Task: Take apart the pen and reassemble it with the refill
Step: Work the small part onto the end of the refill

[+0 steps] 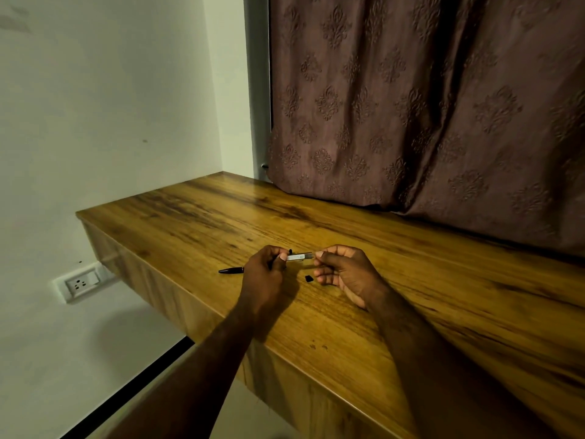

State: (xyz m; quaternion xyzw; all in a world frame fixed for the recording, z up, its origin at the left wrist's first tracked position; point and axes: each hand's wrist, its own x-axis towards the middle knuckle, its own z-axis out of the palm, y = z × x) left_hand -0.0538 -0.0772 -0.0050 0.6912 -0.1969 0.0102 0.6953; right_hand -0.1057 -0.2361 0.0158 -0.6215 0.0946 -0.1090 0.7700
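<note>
A thin silvery refill [299, 256] spans the gap between my two hands, just above the wooden table [411, 280]. My left hand [264, 274] pinches its left end and also seems to hold a dark pen part, mostly hidden by the fingers. My right hand [343, 270] pinches the refill's right end between thumb and forefinger. A dark pen section with a pointed tip [231, 270] lies on the table left of my left hand. One small black piece [309, 278] rests on the table between my hands.
The table's front edge runs diagonally close below my forearms. A brown patterned curtain [427, 106] hangs over the table's far side. A wall socket [80, 282] sits on the white wall at lower left.
</note>
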